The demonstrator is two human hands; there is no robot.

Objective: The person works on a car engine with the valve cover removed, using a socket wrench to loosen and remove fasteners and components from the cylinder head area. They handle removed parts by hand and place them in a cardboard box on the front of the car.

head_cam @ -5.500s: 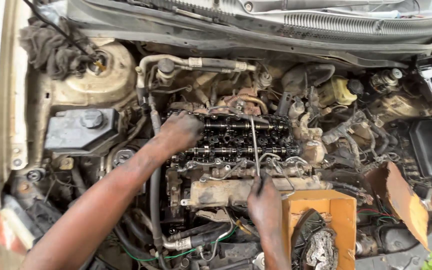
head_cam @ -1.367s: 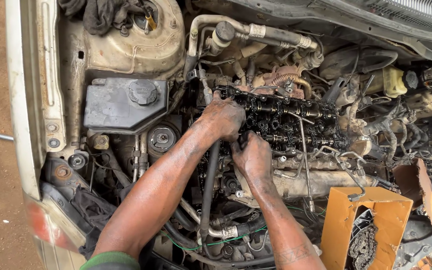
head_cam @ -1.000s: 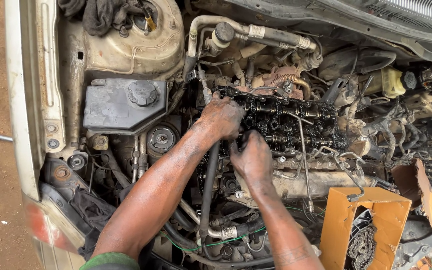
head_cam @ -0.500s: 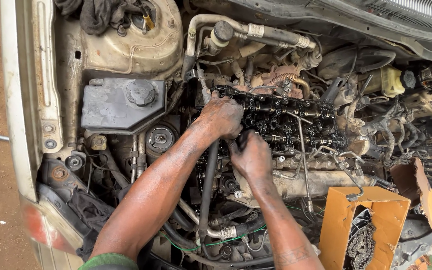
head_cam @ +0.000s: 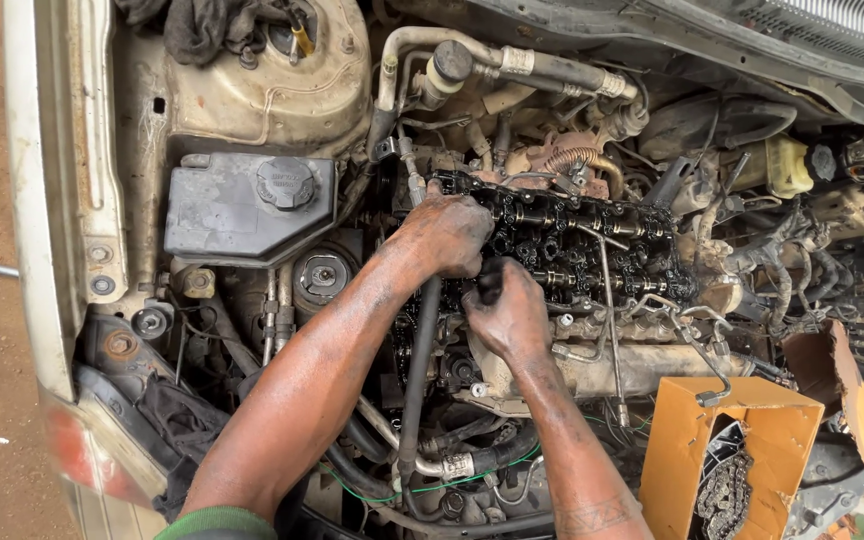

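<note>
Looking down into an open car engine bay, two grease-blackened bare hands work at the left end of an exposed cylinder head [head_cam: 572, 245], its cover off so the oily camshafts show. Left hand [head_cam: 442, 235] reaches in from the near left, forearm stretched diagonally over a black hose [head_cam: 414, 380], palm down and fingers curled over the head's left edge; what they grasp, if anything, is hidden beneath them. Right hand [head_cam: 507, 315] comes up from the near side, wrist bent, its grip closed round a small dark object [head_cam: 490, 280], seemingly a tool handle, held just beside the left hand's fingers. Both hands sit close together, seemingly so one steadies while the other works. A black fuse box [head_cam: 247, 210] lies to the left; a torn orange cardboard box [head_cam: 727, 455] holding a chain stands near right.
</note>
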